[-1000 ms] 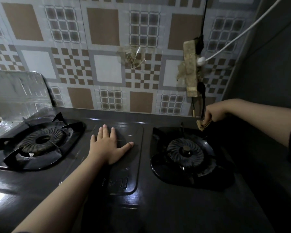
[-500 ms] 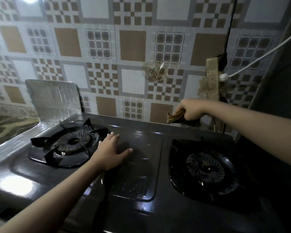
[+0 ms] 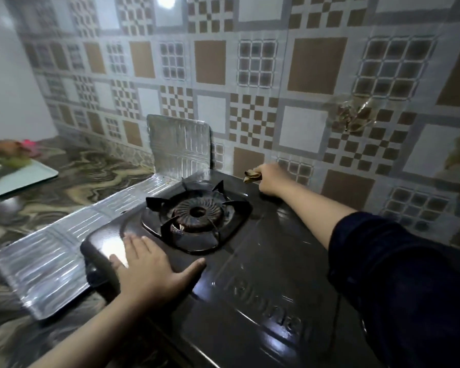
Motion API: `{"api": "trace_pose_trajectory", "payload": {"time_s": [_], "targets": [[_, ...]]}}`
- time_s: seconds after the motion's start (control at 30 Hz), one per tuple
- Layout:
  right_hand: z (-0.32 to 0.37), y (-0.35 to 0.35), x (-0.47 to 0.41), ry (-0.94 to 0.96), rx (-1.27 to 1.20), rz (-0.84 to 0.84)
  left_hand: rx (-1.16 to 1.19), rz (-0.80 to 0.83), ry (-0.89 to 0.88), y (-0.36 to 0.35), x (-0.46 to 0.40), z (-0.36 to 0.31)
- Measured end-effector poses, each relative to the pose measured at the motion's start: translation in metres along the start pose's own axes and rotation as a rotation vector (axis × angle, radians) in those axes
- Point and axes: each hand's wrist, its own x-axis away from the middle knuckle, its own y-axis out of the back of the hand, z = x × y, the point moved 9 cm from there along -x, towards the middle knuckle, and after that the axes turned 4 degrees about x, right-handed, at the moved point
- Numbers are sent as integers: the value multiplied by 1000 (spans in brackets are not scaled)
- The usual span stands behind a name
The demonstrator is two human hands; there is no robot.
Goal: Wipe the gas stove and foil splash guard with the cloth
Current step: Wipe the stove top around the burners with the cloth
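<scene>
Since half a second ago the view swings left: right burner out of sight, right hand (image 3: 270, 179) and cloth (image 3: 252, 176) now at the stove's back edge beside the left burner (image 3: 195, 215); left hand (image 3: 149, 264) now on the front-left corner of the stove top.

Far left: another person's hand (image 3: 4, 148), blurred, on something green and pink over a pale board (image 3: 19, 179) on the marbled bench (image 3: 72, 179).

Foil splash guard (image 3: 181, 144): one panel stands upright against the tiled wall (image 3: 250, 75), another lies flat on the bench along the stove's left side, touching it.

Gas stove (image 3: 263, 282): dark, glossy, embossed lettering on the centre panel.

Left hand: palm down, flat on the stove, fingers (image 3: 133, 244) spread apart, holding nothing, just in front of the burner.

Right hand: fist closed on the cloth. The brownish cloth pokes out from the left side of the fist, pinched between thumb and fingers, at the rear rim of the stove near the wall. Dark sleeve (image 3: 398, 274) covers the upper arm.
</scene>
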Motion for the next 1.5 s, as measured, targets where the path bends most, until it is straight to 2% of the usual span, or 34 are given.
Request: {"api": "trace_pose_trajectory", "payload": {"time_s": [0.13,0.27,0.47,0.83,1.13,1.37,1.5], "targets": [[14,-27,-34,25,49,-10,-90,-16,16,-1,-6,1],[13,-62,-50,67,270,156,-91,-18,29,-2,-7,4],[28,-60,-30,237,537,271,-71,2,27,-5,-9,8],[35,-45,27,361,804,269,-37,-3,3,-7,-10,6],[35,-27,80,388,834,307,-29,2,2,-4,-6,7],[30,-25,102,292,685,317,-13,-11,-11,-3,-5,4],[38,-23,107,308,656,363,-12,-12,-16,-3,-5,3]]}}
